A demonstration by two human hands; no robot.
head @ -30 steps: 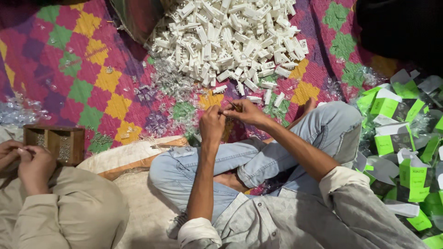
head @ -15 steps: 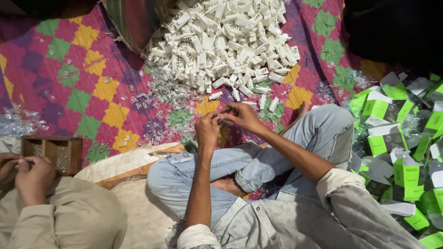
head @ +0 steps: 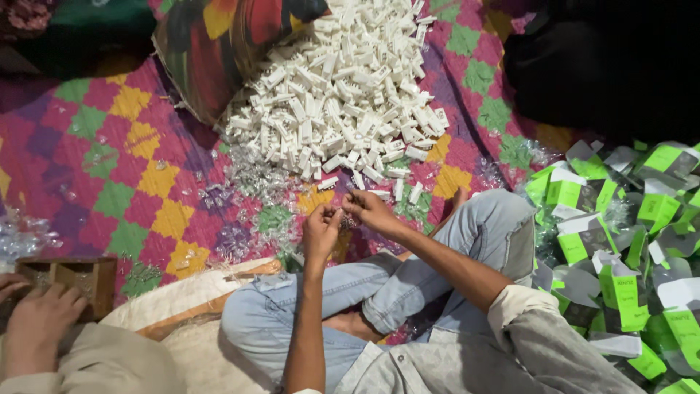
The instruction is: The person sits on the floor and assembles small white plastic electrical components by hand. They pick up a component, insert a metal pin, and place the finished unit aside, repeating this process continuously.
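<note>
— Two hands meet just above the crossed legs: the left hand [head: 321, 228] and the right hand [head: 370, 209] are pinched together on something tiny between the fingertips. Can you make it out?

— Not surely. Both hands are narrowly closed, thumbs against forefingers, but whatever sits between them is too small to name (maybe one of the clear wrappers, maybe a white piece).

— Where does the supply lie?

— Straight ahead of the hands: the heap of small white plastic parts [head: 343, 95] spreads on the patchwork mat [head: 124, 168], its nearest strays just beyond the right hand's knuckles. That hand is the closer one; the left sits a little further back toward the knee [head: 496, 219].

— And the sides?

— Green-and-white cartons [head: 620, 241] pile to the right, well apart from the hands. A co-worker's hand [head: 36, 321] rests by a wooden box [head: 69, 281] on the far left.
</note>
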